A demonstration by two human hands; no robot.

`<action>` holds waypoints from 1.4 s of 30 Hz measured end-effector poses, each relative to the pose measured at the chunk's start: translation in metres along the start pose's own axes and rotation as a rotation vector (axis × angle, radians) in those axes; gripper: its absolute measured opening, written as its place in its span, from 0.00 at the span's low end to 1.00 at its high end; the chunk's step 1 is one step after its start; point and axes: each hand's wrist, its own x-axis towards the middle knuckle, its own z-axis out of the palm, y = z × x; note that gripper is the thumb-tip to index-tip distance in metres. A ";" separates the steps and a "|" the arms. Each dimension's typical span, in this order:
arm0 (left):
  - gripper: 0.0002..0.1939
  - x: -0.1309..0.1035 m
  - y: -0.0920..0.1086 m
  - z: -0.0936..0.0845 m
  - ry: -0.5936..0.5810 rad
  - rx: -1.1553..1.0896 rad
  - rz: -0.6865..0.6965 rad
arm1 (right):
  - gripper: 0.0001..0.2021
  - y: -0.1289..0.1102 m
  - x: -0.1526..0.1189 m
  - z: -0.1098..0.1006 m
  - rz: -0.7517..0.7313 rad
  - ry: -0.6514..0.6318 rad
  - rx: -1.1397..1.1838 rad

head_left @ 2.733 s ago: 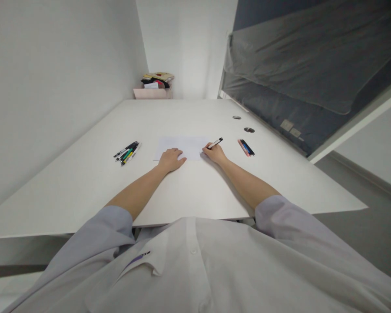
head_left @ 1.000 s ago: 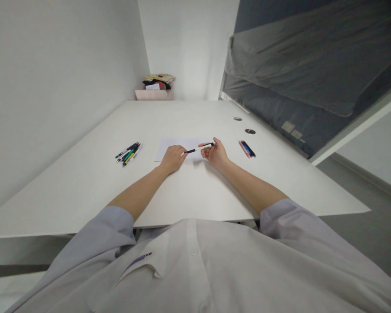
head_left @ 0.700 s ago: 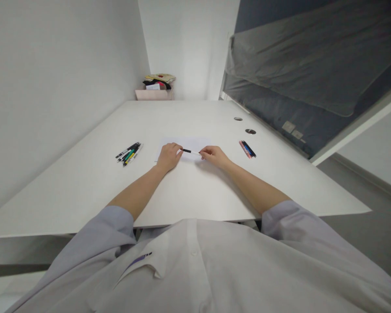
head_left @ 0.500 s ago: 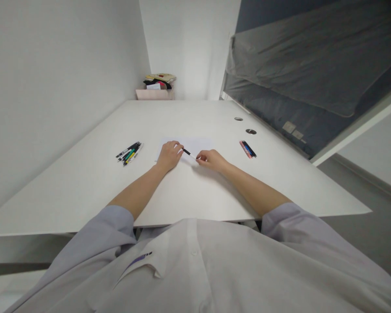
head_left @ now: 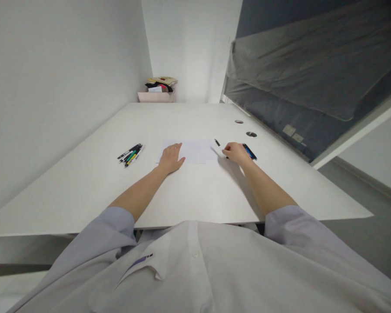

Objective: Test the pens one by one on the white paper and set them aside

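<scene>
My left hand (head_left: pixel 171 158) lies with fingers spread on the left part of a white sheet of paper (head_left: pixel 197 152). To the right of the sheet, my right hand (head_left: pixel 234 152) pinches a black and white pen (head_left: pixel 218 144) near one end, its black tip pointing away from me. Just beyond that hand lie several pens (head_left: pixel 250 152), dark and blue ones, partly covered by the hand. Over on the left is a loose bunch of pens (head_left: pixel 130 155) in black, white, green and yellow.
Everything rests on a large white table (head_left: pixel 189 204). Two round holes (head_left: pixel 251 134) are near its right edge. At the far end stands a pinkish box (head_left: pixel 156 97) with cloth-like items in it. A wall runs along the left, a dark covered panel (head_left: pixel 299 78) along the right.
My right hand has moved right with the pen, off the paper toward the right-hand pens. My left hand has let go of the pen and flattened onto the paper.
</scene>
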 end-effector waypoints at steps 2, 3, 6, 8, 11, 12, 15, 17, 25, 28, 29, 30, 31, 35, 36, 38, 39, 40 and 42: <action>0.33 -0.001 -0.002 0.001 0.007 -0.009 -0.005 | 0.07 0.022 0.005 -0.007 0.158 0.078 -0.046; 0.33 -0.001 -0.003 0.001 0.008 -0.014 -0.006 | 0.08 0.030 0.007 -0.010 0.223 0.102 -0.066; 0.32 -0.002 -0.005 0.002 0.015 -0.023 -0.001 | 0.10 0.047 0.008 -0.016 0.364 0.125 -0.077; 0.31 -0.003 -0.006 0.003 0.022 -0.025 0.006 | 0.09 0.050 0.007 -0.020 0.413 0.107 -0.073; 0.30 -0.003 -0.008 0.004 0.020 -0.020 0.002 | 0.09 0.051 0.005 -0.024 0.442 0.043 -0.059; 0.30 -0.003 -0.008 0.004 0.015 -0.016 -0.006 | 0.09 0.052 0.005 -0.025 0.445 0.029 -0.052; 0.29 -0.003 -0.007 0.005 -0.003 -0.012 -0.025 | 0.07 0.056 0.006 -0.024 0.461 0.021 -0.027; 0.29 -0.003 -0.006 0.005 -0.005 -0.019 -0.028 | 0.06 0.059 0.008 -0.022 0.473 0.034 -0.019; 0.28 -0.004 -0.006 0.011 -0.003 -0.015 -0.021 | 0.05 0.075 0.014 -0.008 0.472 0.123 -0.022; 0.27 -0.004 -0.005 0.010 -0.002 -0.030 -0.021 | 0.04 0.076 0.014 -0.008 0.483 0.117 -0.003; 0.27 -0.004 -0.004 0.009 0.003 -0.035 -0.017 | 0.04 0.075 0.014 -0.008 0.490 0.109 0.004; 0.27 -0.004 -0.003 0.008 0.011 -0.040 -0.011 | 0.03 0.075 0.014 -0.009 0.493 0.103 0.011; 0.27 -0.004 -0.002 0.006 0.021 -0.044 -0.004 | 0.03 0.074 0.014 -0.010 0.495 0.103 0.020; 0.26 -0.003 0.003 0.000 0.047 -0.049 0.014 | 0.03 0.072 0.010 -0.013 0.481 0.140 0.063; 0.26 -0.003 0.003 -0.001 0.046 -0.047 0.016 | 0.03 0.071 0.009 -0.013 0.482 0.142 0.071; 0.26 -0.004 0.004 -0.002 0.046 -0.043 0.018 | 0.03 0.071 0.008 -0.014 0.491 0.134 0.075; 0.26 -0.004 0.003 -0.002 0.047 -0.041 0.018 | 0.04 0.072 0.008 -0.014 0.495 0.130 0.071; 0.26 -0.004 0.003 -0.002 0.050 -0.039 0.018 | 0.04 0.072 0.007 -0.015 0.497 0.127 0.067; 0.26 -0.004 0.002 -0.001 0.051 -0.032 0.018 | 0.05 0.074 0.008 -0.015 0.492 0.144 0.058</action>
